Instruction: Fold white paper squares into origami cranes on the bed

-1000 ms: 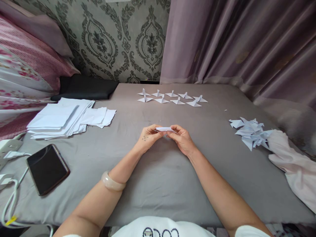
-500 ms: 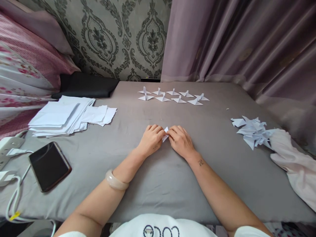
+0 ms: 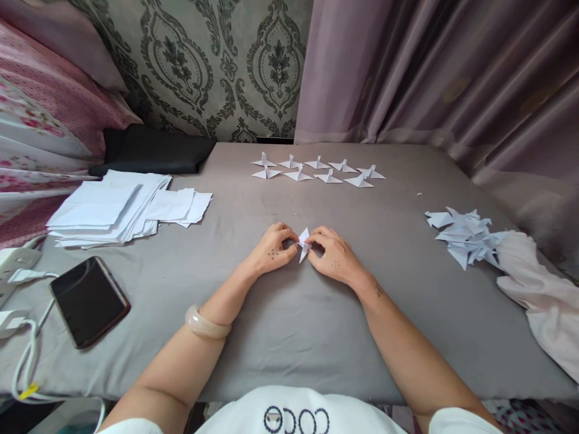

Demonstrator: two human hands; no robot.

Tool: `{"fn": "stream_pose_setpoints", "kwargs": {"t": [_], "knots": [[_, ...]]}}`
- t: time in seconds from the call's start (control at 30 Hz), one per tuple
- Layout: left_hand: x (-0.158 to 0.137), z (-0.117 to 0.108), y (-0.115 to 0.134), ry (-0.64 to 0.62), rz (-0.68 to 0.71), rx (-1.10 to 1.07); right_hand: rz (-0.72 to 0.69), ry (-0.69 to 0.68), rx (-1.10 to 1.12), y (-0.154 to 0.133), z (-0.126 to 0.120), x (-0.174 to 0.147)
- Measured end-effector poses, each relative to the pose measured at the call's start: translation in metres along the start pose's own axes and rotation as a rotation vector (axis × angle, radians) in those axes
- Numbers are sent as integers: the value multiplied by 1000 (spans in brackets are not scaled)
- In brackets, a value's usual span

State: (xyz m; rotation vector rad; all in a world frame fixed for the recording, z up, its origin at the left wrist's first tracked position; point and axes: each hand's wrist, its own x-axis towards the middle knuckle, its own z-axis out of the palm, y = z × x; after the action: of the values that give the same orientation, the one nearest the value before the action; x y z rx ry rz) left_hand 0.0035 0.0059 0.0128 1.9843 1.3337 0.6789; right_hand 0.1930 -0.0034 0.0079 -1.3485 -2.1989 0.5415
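Observation:
A small white folded paper crane (image 3: 304, 243) is held between my two hands over the middle of the grey-covered table (image 3: 289, 337). My left hand (image 3: 277, 248) pinches its left side between thumb and fingertips. On the opposite side, my right hand (image 3: 332, 253) grips it in the same way. The crane's two pointed wings show, one aimed away from me and one toward me. Fingertips partly cover its middle. Farther back, several finished paper cranes (image 3: 298, 173) stand in two rows with wings spread.
Stacked white paper sheets (image 3: 97, 205) lie at left, with smaller squares (image 3: 174, 205) beside them. Nearer are a phone (image 3: 90, 302) and a power strip (image 3: 15, 265) with cables. A pile of folded papers (image 3: 465, 235) sits at right against a pale cloth (image 3: 538, 295). Black fabric (image 3: 154, 150) lies behind.
Both hands have turned so the thumbs show, and their fingers have opened out around the crane. More of the crane is visible, its wings pointing forward and back. The view has shifted slightly.

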Motion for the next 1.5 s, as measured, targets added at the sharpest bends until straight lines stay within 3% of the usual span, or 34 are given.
{"fn": "stream_pose_setpoints", "kwargs": {"t": [0.23, 0.37, 0.73, 1.5], "knots": [[1, -2, 0, -19, -33, -16, 5, 12, 29, 3, 1, 2], [2, 2, -3, 3, 17, -21, 11, 0, 32, 3, -2, 1], [5, 13, -14, 64, 22, 1, 171, 0, 190, 6, 0, 5], [5, 12, -8, 35, 8, 66, 218, -17, 83, 9, 6, 6]]}}
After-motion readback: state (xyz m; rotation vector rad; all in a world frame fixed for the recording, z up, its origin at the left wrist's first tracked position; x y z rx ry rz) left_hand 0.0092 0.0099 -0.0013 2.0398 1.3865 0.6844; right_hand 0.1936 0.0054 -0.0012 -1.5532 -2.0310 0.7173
